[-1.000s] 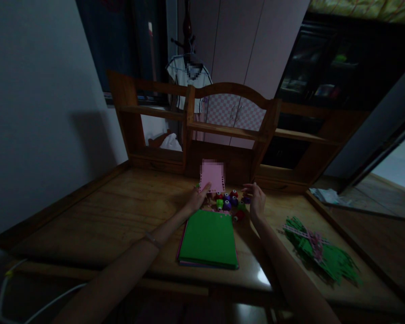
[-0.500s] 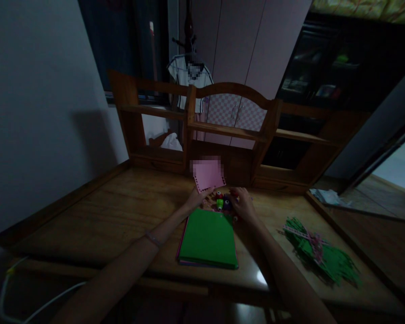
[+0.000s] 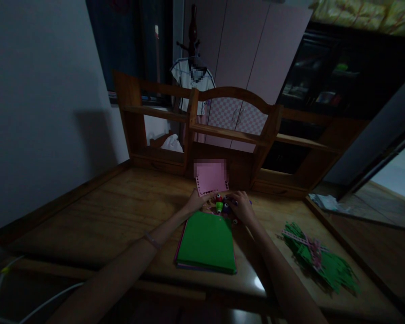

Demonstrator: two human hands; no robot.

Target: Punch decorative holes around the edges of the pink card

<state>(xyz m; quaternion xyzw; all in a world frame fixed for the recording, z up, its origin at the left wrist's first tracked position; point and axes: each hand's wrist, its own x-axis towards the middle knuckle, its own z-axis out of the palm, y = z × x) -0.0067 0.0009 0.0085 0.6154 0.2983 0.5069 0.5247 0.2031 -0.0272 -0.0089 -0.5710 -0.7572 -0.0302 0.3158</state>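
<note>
My left hand [image 3: 197, 201] is closed on the lower edge of a pink sheet of paper [image 3: 212, 180]. Small punched holes run along the sheet's sides and bottom. Just right of it, my right hand [image 3: 242, 206] curls its fingers down among small coloured things that look like craft punches. One is bright green [image 3: 219, 206], one red [image 3: 218, 198] and one dark purple [image 3: 226, 208]. What lies under the right fingers is hidden. A stack of coloured paper with a green sheet [image 3: 207, 243] on top lies nearer to me, below both hands.
Green paper strips and pink punched strips [image 3: 315, 252] lie in a heap at the right of the wooden table [image 3: 97, 216]. A wooden shelf unit [image 3: 229, 130] stands along the back edge. A white cable [image 3: 50, 299] hangs at the front left.
The view has shifted slightly. My right hand held something red a moment ago; now its fingers are lower over the punches, and that red thing no longer shows in them. The left hand keeps the sheet.
</note>
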